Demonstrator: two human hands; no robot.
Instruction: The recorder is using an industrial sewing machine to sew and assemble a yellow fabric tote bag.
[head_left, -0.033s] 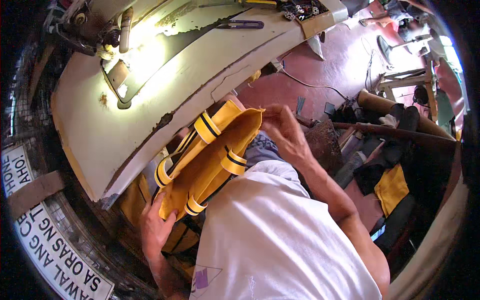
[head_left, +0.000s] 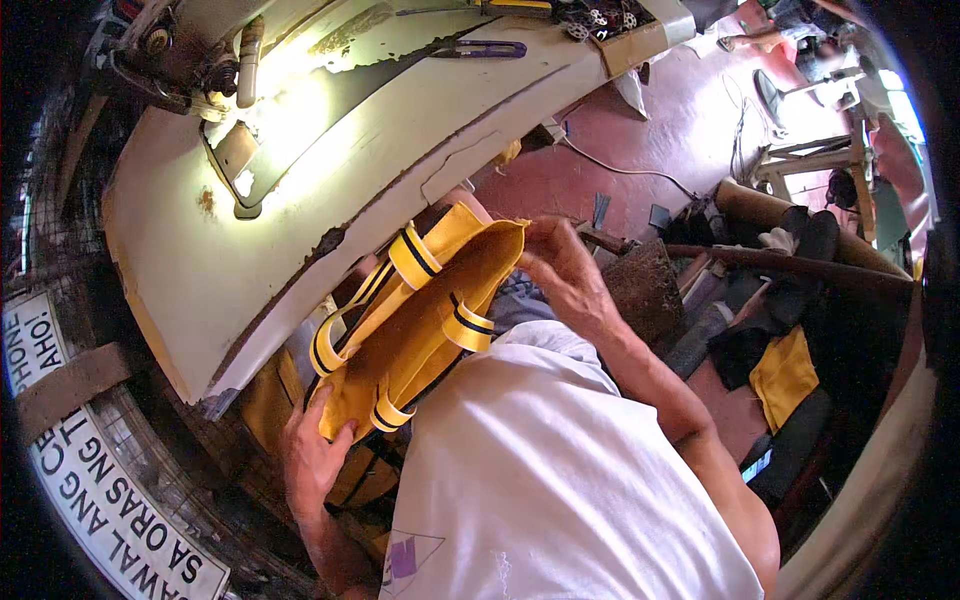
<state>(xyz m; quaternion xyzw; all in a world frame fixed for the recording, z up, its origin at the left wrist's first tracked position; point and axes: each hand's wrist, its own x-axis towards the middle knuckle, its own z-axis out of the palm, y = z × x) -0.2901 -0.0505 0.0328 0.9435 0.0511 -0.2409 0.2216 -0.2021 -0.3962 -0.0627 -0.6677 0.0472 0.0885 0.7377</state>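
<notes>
A yellow fabric bag (head_left: 455,277) is held over my lap, its mouth facing up and the inside showing. Yellow straps with a black stripe (head_left: 413,257) form loops along both of its rims. At the near left end my left hand (head_left: 312,455) pinches the bag's edge between thumb and fingers. My right hand (head_left: 568,268) grips the far right corner with bent fingers; its fingertips are partly hidden. The bag's far side lies close to the worn edge of the white table (head_left: 390,130).
A sewing machine (head_left: 238,60) with a bright lamp stands on the table's far left. A purple cutter (head_left: 480,49) lies at the back. To my right, a bin (head_left: 800,262) holds dark rolls and scraps, with a yellow cloth piece (head_left: 783,380). A lettered sign (head_left: 130,510) hangs at left.
Hardly anything differs: my right hand has shifted very slightly at the bag's corner. Both hands stay on the bag.
</notes>
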